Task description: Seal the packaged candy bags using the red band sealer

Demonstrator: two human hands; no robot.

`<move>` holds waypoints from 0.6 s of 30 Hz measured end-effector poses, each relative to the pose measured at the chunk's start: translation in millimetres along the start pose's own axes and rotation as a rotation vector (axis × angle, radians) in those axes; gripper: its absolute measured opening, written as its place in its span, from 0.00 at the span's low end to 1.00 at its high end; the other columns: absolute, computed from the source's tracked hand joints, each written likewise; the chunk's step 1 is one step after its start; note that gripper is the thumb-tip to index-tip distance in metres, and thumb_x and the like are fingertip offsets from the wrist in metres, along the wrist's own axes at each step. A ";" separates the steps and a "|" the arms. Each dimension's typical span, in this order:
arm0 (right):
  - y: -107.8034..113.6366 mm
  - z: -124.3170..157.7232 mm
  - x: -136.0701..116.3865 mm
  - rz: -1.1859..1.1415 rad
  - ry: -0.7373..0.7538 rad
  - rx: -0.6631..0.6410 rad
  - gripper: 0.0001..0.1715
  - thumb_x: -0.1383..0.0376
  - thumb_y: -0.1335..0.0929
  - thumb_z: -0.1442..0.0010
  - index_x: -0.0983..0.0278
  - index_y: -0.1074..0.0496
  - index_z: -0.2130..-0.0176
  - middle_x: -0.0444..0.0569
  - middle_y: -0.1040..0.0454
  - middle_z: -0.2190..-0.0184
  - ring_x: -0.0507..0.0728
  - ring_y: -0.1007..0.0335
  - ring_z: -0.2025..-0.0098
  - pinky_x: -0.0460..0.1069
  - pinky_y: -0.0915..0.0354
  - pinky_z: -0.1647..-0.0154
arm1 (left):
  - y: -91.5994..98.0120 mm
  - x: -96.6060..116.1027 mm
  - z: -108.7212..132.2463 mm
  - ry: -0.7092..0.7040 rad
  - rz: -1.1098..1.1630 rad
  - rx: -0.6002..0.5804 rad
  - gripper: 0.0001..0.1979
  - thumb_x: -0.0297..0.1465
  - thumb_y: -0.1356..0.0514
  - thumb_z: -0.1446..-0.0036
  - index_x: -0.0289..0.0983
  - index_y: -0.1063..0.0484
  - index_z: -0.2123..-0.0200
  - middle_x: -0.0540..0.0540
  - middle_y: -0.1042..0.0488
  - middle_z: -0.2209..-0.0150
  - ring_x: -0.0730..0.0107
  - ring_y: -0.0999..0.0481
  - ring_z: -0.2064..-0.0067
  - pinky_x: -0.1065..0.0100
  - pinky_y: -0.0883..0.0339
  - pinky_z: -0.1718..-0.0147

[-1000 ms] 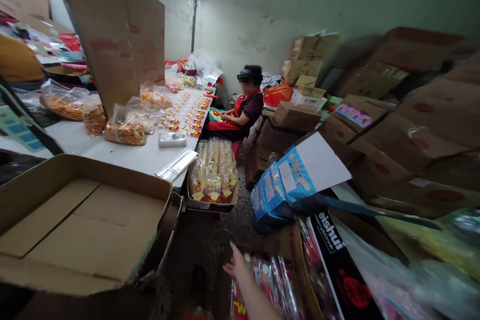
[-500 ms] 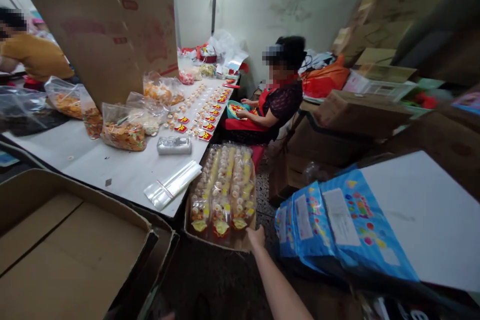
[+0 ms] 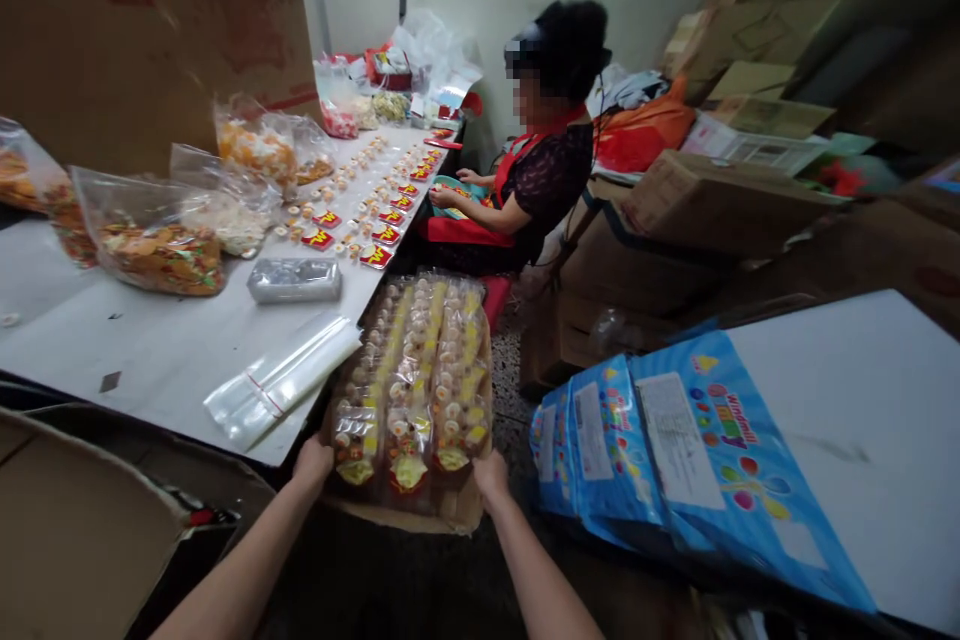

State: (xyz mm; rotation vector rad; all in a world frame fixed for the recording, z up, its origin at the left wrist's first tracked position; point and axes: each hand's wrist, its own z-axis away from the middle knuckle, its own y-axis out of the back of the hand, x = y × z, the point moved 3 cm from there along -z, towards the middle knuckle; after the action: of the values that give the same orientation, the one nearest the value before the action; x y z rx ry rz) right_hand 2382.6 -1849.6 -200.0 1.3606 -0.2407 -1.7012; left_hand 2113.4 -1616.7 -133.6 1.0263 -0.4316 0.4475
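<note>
Now grips the shallow cardboard tray at both near corners: at the left with the left hand curled closed about the edge, at the right with the right hand pinching the rim, fingers partly hidden by cardboard on either side. Half a second ago, held it by the right corner alone; a second ago, reached with the right hand over packets in another box, well apart from the tray.

Find the tray just beside and below the edge of the white surface, near a seated person. Note inside it three lengthwise rows of clear bagged pieces, yellow at the near ends.

On the surface, see clear plastic sleeves close to the left hand, then a grey wrapped block, rows of red-and-yellow packets and a bag of orange pieces. To the right, see blue bags, apart from the right hand. Since half a second ago, has lost from view a person in an orange top at far left.
</note>
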 end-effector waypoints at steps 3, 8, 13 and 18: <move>6.7 2.7 -0.2 -0.054 0.037 -0.018 0.18 0.64 0.36 0.46 0.69 0.24 0.58 0.58 0.22 0.63 0.60 0.25 0.61 0.45 0.35 0.65 | -1.2 -2.5 -1.8 -0.029 -0.012 -0.020 0.20 0.23 0.44 0.53 0.32 0.26 0.55 0.39 0.21 0.62 0.59 0.23 0.59 0.70 0.33 0.64; 35.6 19.0 8.0 -0.117 0.086 -0.046 0.21 0.58 0.36 0.48 0.68 0.24 0.61 0.55 0.21 0.65 0.62 0.26 0.61 0.47 0.34 0.66 | -6.0 -19.6 23.8 -0.079 -0.005 -0.079 0.20 0.26 0.43 0.52 0.37 0.26 0.53 0.44 0.21 0.63 0.58 0.23 0.57 0.71 0.34 0.63; 58.8 42.5 33.0 -0.157 0.086 -0.074 0.24 0.56 0.36 0.53 0.70 0.24 0.62 0.56 0.21 0.66 0.64 0.26 0.62 0.48 0.33 0.66 | -14.5 -40.9 40.0 -0.056 0.144 -0.096 0.17 0.26 0.43 0.51 0.34 0.25 0.56 0.41 0.21 0.61 0.57 0.24 0.55 0.69 0.33 0.60; 62.4 61.7 56.2 -0.183 0.042 -0.102 0.25 0.58 0.36 0.56 0.70 0.24 0.62 0.57 0.21 0.66 0.64 0.25 0.63 0.49 0.32 0.65 | -24.4 -27.9 7.2 -0.065 0.335 -0.140 0.23 0.23 0.48 0.47 0.32 0.34 0.46 0.41 0.24 0.53 0.67 0.24 0.56 0.74 0.32 0.59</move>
State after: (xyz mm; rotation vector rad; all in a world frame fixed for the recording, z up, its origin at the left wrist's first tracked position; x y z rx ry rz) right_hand 2364.3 -1949.0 -175.0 1.3752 -0.0040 -1.8071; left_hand 2102.6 -1638.1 -162.8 0.8359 -0.6887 0.6744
